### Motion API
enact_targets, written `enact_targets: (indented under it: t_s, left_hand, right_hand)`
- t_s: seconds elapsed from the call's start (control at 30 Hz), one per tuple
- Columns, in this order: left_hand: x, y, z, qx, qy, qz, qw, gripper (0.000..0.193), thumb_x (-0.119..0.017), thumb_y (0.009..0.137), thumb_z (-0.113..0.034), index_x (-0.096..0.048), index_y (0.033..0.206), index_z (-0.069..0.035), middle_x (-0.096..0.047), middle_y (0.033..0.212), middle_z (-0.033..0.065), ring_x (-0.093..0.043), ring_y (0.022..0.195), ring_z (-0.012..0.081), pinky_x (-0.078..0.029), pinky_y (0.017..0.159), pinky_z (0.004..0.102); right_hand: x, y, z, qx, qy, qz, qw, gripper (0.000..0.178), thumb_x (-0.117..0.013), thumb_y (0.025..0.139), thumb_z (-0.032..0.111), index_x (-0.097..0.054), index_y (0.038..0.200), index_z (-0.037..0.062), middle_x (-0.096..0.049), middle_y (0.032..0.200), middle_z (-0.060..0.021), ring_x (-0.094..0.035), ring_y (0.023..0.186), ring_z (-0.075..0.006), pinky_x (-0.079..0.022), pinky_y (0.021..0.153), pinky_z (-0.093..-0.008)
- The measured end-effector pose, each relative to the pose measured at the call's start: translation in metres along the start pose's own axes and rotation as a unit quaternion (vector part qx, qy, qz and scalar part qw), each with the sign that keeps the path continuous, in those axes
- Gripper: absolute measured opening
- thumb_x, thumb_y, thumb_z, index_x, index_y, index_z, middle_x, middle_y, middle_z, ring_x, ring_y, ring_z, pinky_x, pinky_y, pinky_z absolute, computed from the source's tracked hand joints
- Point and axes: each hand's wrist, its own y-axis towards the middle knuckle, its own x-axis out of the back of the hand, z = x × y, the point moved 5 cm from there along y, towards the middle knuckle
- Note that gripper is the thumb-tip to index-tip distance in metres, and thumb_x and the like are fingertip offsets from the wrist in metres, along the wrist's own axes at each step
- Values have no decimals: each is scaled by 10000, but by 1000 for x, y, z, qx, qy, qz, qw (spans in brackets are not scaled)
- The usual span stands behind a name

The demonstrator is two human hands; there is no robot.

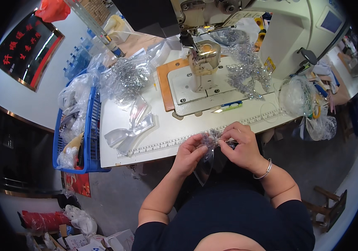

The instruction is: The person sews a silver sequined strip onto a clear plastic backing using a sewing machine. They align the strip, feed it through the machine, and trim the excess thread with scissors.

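At the front edge of the sewing table, my left hand (190,155) pinches a clear plastic bow (204,170) with silvery glitter, one pointed tail hanging below the edge. My right hand (242,145), with a bangle on its wrist, has thumb and fingers closed on the bow's gathered, sparkly middle. Fingers hide much of that middle. Left of my hands, a larger clear plastic bow-like piece (133,127) lies on the table. Beyond them stands the sewing machine (204,58), and a heap of silver glittery bows (249,73) rests right of its needle area.
A clear bag of silvery pieces (128,77) sits at the table's left. The blue basket (92,138) of plastic bags stands against the left edge. Small thread snips (228,106) lie beside the machine plate, above a printed ruler strip (162,144). Plastic bags (298,98) bulge at the right end.
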Motion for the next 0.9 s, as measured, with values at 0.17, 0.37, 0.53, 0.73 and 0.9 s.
enact_targets:
  t_s: [0.17, 0.37, 0.53, 0.73, 0.9]
  left_hand:
    - [2, 0, 2, -2, -5, 2, 1000, 380, -542, 862, 33, -461, 1233, 18, -548, 1168, 107, -545, 1086, 175, -438, 956, 306]
    - [4, -3, 4, -17, -37, 39, 998, 448, -590, 840, -27, -436, 1261, 0, -504, 1233, 115, -492, 1163, 199, -387, 1007, 345]
    - [-6, -13, -5, -36, -42, 112, 992, 916, -775, 660, -321, -279, 1369, -17, -379, 1342, 126, -369, 1273, 253, -292, 1057, 384]
    - [-8, -18, -11, -80, 138, 117, 980, 1422, -845, 389, -613, -92, 1441, -23, -302, 1402, 108, -323, 1308, 259, -244, 1081, 380]
    - [-13, -24, -33, -13, 70, 165, 984, 1436, -719, 428, -773, -69, 1453, -4, -311, 1411, 161, -349, 1294, 267, -254, 1078, 383]
  right_hand:
    - [-1, -2, -2, -11, -1, -4, 1000, 118, -700, 652, 41, -590, 691, 60, -606, 782, -60, -590, 720, -230, -437, 678, -303]
    - [-2, -3, -1, -15, -14, -3, 1000, 117, -695, 652, 41, -586, 688, 68, -606, 768, -56, -587, 726, -230, -427, 696, -306]
    - [-2, -3, 2, 9, -47, -31, 998, 125, -688, 656, 55, -573, 692, 88, -598, 764, -31, -571, 700, -210, -394, 687, -309]
    - [-4, -4, 7, 51, -76, -57, 994, 140, -684, 652, 56, -561, 703, 99, -588, 768, -17, -562, 697, -196, -375, 691, -312]
    - [2, -2, 10, 57, -67, -66, 994, 144, -682, 649, 51, -559, 705, 103, -586, 774, -16, -562, 703, -189, -371, 690, -311]
